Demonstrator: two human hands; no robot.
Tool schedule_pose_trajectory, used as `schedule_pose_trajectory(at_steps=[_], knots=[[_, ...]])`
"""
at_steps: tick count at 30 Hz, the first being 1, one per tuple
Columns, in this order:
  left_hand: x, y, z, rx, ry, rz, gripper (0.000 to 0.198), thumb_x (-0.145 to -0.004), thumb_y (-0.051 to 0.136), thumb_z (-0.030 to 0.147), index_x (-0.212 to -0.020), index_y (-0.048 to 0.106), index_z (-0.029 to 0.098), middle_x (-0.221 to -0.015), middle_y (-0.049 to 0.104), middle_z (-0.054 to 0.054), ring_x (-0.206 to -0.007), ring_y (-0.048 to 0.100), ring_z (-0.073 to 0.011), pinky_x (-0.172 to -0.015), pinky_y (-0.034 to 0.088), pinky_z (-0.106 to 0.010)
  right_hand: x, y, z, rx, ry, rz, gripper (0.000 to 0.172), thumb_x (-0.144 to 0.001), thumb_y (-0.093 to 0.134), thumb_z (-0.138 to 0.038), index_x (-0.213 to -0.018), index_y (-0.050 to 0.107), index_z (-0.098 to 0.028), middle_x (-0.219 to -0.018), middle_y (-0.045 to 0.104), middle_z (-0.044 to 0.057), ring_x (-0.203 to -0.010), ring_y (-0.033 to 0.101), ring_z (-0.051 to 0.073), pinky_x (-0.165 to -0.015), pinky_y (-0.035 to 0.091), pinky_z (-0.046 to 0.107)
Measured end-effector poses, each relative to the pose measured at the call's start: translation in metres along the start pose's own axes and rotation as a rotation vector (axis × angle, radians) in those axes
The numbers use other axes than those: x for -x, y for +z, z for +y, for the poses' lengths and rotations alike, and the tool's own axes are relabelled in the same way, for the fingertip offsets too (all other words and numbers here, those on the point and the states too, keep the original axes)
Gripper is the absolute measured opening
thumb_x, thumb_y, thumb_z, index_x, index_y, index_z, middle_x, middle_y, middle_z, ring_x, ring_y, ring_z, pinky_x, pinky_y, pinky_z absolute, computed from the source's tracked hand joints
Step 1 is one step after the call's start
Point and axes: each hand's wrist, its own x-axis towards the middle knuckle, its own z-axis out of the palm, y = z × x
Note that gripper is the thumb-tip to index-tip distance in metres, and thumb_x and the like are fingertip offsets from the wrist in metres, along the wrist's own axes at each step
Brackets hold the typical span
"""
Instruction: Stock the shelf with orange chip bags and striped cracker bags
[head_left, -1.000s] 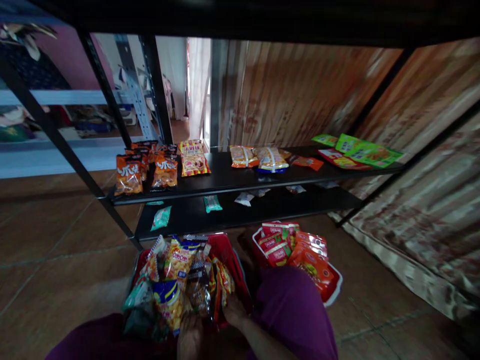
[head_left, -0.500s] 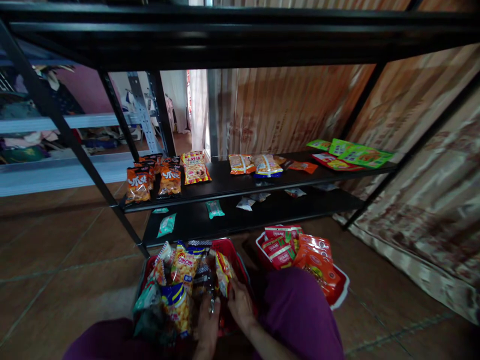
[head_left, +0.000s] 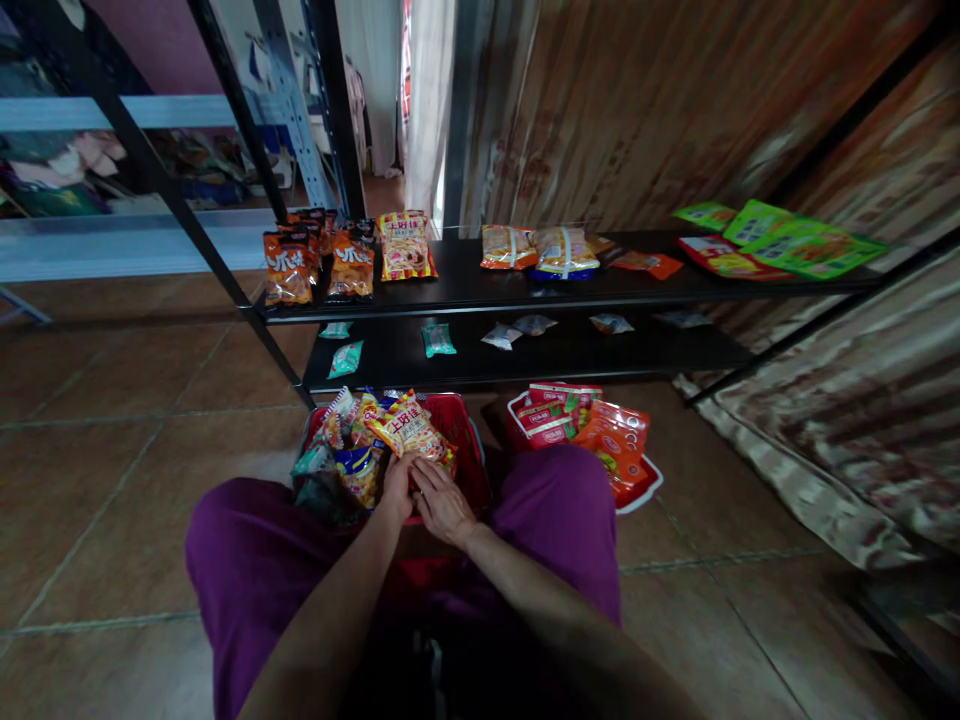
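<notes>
A red and yellow snack bag [head_left: 411, 425] is held between my two hands over the red basket [head_left: 474, 470]. My left hand [head_left: 397, 485] grips its lower left side, fingers closed. My right hand [head_left: 444, 503] closes on the bag's lower right edge, close beside the left. To the left in the basket lie a blue and yellow snack bag [head_left: 358, 474] and other packets, some dark and some teal. On the shelf above stands a similar red and yellow bag [head_left: 406, 246], beside several orange snack bags [head_left: 288, 268].
A white-rimmed basket [head_left: 654, 490] with red packets [head_left: 551, 415] and orange packets [head_left: 613, 440] stands to the right. The black shelf [head_left: 457, 280] ahead bears green packets [head_left: 817, 243] at its right end. Small teal packets [head_left: 439, 340] lie on the lower shelf [head_left: 390, 365].
Both hands have come up from inside the red basket with the red and yellow snack bag, which now lies face up between them. The view has tilted downward.
</notes>
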Motion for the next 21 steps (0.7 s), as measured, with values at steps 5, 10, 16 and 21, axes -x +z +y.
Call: schedule_pose_trajectory(at_steps=[5,10,16,21], knots=[[-0.003,-0.02,0.017,0.001,-0.001,-0.019,0.04,-0.062,0.069,0.027,-0.1,0.056,0.022,-0.083,0.069,0.0,-0.079,0.068,-0.0172,-0.076,0.052,-0.032,-0.01,-0.005,0.008,-0.171,0.213,0.234,0.049,-0.092,0.036,-0.029,-0.137,0.044,-0.011,-0.141,0.047,0.015,-0.134,0.038,0.024,-0.114,0.028,0.047],[0.007,-0.036,0.03,-0.055,-0.041,-0.089,0.046,-0.057,0.071,0.019,-0.101,0.061,0.019,-0.079,0.071,-0.003,-0.079,0.069,-0.0215,-0.077,0.054,-0.038,-0.017,-0.016,0.024,-0.666,0.751,0.263,0.051,-0.086,0.051,-0.042,-0.131,0.05,-0.018,-0.135,0.055,0.012,-0.127,0.049,0.023,-0.106,0.04,0.039],[0.026,-0.048,0.053,-0.143,-0.048,-0.221,0.044,-0.051,0.078,0.018,-0.095,0.067,0.019,-0.086,0.072,-0.005,-0.087,0.068,-0.0239,-0.085,0.052,-0.04,-0.047,-0.046,0.01,-1.273,0.71,0.346,0.05,-0.07,0.069,-0.053,-0.11,0.061,-0.023,-0.121,0.065,0.006,-0.112,0.06,0.019,-0.093,0.048,0.032],[0.048,-0.053,0.068,-0.276,0.058,-0.366,0.046,-0.058,0.078,0.024,-0.102,0.066,0.019,-0.095,0.072,-0.005,-0.102,0.064,-0.0255,-0.094,0.047,-0.042,-0.063,-0.071,-0.009,-1.444,0.683,0.339,0.04,-0.054,0.083,-0.042,-0.078,0.063,-0.018,-0.077,0.073,0.001,-0.079,0.067,0.017,-0.074,0.051,0.028]])
